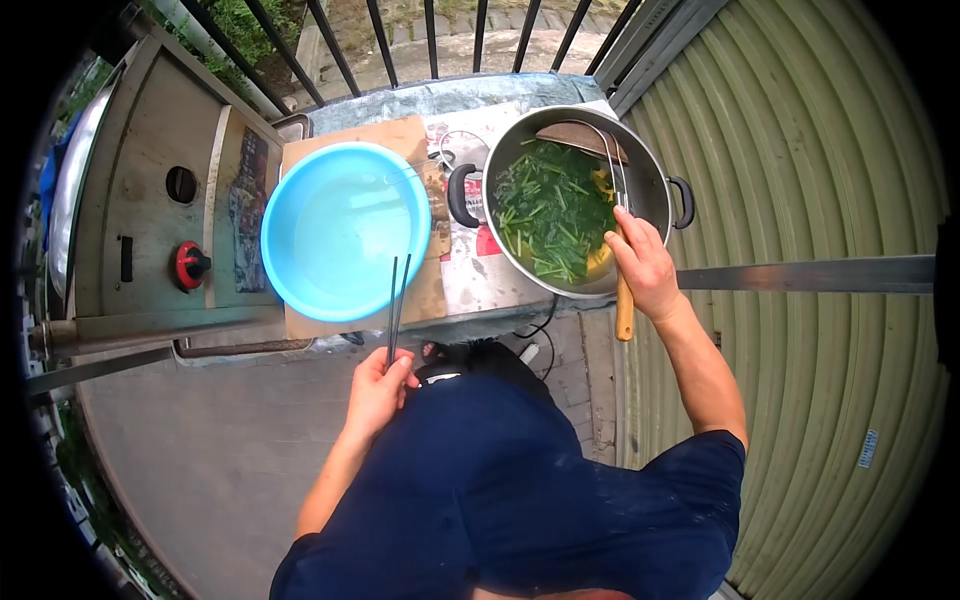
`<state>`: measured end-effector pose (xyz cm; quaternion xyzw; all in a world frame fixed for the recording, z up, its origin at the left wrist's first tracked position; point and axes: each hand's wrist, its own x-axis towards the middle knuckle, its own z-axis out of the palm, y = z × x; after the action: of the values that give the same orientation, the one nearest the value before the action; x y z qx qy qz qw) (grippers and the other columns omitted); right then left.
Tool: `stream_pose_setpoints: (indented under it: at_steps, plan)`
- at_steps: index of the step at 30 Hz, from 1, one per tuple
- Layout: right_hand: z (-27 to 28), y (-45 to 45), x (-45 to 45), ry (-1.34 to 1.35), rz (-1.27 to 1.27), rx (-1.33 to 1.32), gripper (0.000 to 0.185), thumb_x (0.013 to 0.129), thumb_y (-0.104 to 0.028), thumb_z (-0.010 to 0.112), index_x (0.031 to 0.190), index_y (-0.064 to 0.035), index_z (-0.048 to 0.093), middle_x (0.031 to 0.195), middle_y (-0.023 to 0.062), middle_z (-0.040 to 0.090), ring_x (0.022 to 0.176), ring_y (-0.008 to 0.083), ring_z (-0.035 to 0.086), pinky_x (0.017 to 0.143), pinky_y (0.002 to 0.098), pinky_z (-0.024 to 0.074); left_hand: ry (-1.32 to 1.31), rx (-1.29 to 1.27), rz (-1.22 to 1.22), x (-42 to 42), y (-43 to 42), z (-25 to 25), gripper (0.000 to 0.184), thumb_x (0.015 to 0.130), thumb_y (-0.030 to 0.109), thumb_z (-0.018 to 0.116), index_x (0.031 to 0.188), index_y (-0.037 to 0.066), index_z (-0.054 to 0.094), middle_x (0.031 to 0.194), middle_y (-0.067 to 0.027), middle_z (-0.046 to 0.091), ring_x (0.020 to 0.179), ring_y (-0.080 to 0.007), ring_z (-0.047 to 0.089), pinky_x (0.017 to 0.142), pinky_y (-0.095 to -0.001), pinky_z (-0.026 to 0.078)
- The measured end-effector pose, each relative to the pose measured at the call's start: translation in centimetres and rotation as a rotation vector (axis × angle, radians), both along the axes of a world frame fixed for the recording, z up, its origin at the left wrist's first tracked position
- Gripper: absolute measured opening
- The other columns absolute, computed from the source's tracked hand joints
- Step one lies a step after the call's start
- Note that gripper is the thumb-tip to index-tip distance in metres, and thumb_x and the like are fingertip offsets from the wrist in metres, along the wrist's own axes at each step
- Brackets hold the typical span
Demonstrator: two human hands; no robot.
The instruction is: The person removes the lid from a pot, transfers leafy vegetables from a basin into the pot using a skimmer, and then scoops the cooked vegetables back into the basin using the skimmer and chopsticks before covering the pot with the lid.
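Note:
My left hand [382,388] is closed around a pair of dark chopsticks [397,305], whose tips point up in front of the basin's near rim. The light blue basin [283,190] holds clear-looking liquid. In my right hand [645,265] is the wooden handle of a mesh strainer [580,138]; its head tilts against the far inner side of the pot. The large metal pot [655,190] has two black handles and contains cut leafy greens [550,205] in liquid. Some yellow bits [600,262] show at the right of the greens.
Cardboard [400,135] and printed paper lie beneath the basin and pot. To the left stands a metal cooker cabinet [180,235] with a red-and-black knob. Black railings [430,40] run behind; a ribbed shutter [800,180] is at right, with a metal bar [810,275] across it.

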<state>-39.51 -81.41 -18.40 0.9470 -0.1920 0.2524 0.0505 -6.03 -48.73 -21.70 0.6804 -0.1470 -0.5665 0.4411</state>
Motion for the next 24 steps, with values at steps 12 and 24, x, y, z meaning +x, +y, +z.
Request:
stream_pose_setpoints:
  at_steps: [12, 24]
  plan:
    - [7.7, 5.5, -1.8, -0.055, 0.014, 0.071, 0.036, 0.076, 0.006, 0.077, 0.112, 0.0052, 0.072, 0.135, 0.0288, 0.067, 0.109, 0.0411, 0.071, 0.091, 0.0430, 0.0617, 0.050, -0.027, -0.025, -1.0, -2.5, -0.5, 0.020, 0.109, 0.020, 0.063, 0.118, 0.002, 0.067, 0.079, -0.0054, 0.070, 0.050, -0.0054, 0.050, 0.045, -0.0213, 0.038]
    - [4.0, 1.1, -3.1, -0.173, -0.365, 0.266, 0.025, 0.089, 0.004, 0.072, 0.114, -0.0009, 0.070, 0.127, 0.0235, 0.073, 0.110, 0.0374, 0.075, 0.097, 0.0419, 0.0602, 0.078, -0.017, 0.050, -0.6, -2.3, -0.6, 0.034, 0.113, 0.023, 0.046, 0.121, -0.001, 0.068, 0.079, -0.0068, 0.071, 0.047, -0.0078, 0.051, 0.040, -0.0226, 0.035]
